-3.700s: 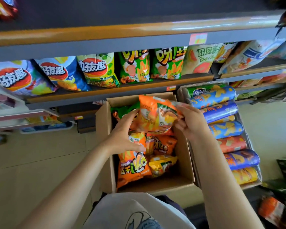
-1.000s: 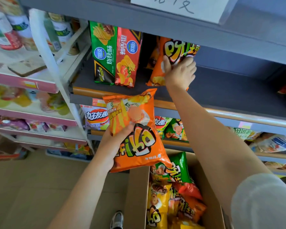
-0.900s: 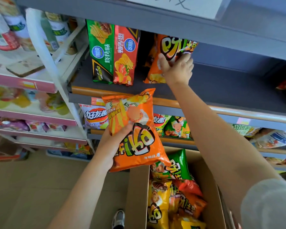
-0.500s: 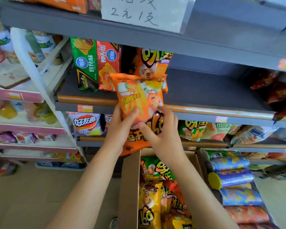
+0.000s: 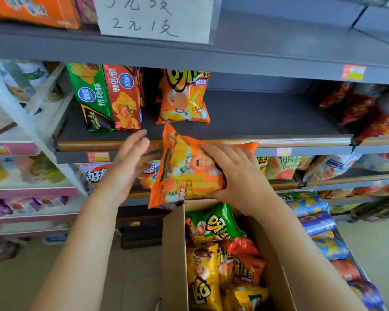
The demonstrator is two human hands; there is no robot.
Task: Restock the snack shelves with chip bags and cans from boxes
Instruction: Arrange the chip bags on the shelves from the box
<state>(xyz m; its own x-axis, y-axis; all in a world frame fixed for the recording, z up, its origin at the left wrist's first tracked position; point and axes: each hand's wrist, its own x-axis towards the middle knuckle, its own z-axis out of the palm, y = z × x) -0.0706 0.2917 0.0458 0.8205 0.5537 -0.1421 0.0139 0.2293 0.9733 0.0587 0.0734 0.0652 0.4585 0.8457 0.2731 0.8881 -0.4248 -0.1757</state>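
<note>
An orange chip bag [image 5: 189, 169] hung tilted at the front edge of the dark grey shelf [image 5: 256, 117], its top corner over the lip, gripped on its right side by the right hand [image 5: 236, 173]. A matching orange bag [image 5: 184, 97] stood upright further back on that shelf, beside green and red snack packs [image 5: 108, 97]. Below, an open cardboard box [image 5: 173, 254] held green, yellow and orange bags [image 5: 220, 254]. To its right lay a row of blue and orange cans [image 5: 317, 223] on their sides.

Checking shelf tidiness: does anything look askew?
The orange chip bag in the right hand hangs tilted, its top corner over the shelf lip, not yet standing like its twin behind.
</note>
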